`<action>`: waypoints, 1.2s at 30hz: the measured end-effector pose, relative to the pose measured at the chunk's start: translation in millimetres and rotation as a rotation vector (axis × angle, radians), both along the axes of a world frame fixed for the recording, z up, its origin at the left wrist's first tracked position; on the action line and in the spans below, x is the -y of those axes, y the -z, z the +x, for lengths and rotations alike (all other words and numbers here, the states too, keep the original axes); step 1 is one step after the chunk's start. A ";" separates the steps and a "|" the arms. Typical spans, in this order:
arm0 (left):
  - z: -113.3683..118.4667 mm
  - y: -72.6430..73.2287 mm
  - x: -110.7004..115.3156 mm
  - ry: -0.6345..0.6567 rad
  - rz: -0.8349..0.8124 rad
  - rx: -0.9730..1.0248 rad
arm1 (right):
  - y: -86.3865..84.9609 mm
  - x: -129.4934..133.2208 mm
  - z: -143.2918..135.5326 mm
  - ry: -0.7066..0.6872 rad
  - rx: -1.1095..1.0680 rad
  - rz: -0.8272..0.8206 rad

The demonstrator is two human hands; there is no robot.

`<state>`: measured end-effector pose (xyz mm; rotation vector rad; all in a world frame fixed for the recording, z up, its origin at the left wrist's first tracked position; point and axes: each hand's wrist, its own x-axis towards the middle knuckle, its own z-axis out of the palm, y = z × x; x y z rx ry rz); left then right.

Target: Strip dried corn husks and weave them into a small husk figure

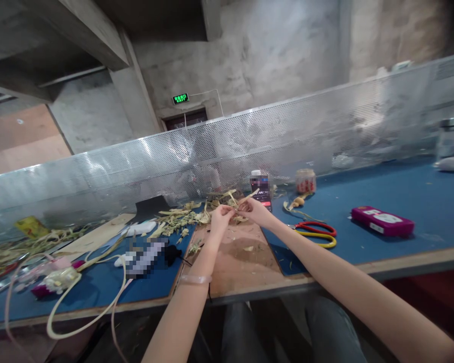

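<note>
Both my hands meet over the far end of a brown board (pixel 236 262) on the bench. My left hand (pixel 222 216) pinches with thumb and forefinger. Close beside it, my right hand (pixel 256 212) has its fingers pressed together too. Whatever small thing they hold is too small and blurred to name. Just behind the hands lies a heap of dry, pale green plant scraps (pixel 181 219), like husks or leaf strips. A phone (pixel 261 189) with a lit screen stands upright behind my right hand.
Scissors with red and yellow handles (pixel 318 234) lie right of the board. Beyond them are a purple box (pixel 382 221) and a jar (pixel 305 181). Cables (pixel 56 307) loop over the left front edge. A perforated metal screen (pixel 227 141) runs along the back.
</note>
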<state>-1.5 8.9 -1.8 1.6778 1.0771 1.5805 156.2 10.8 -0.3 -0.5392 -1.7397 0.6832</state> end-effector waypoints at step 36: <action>7.4 -3.8 12.2 0.011 -0.110 0.062 | 4.9 -0.6 2.6 0.092 0.099 0.045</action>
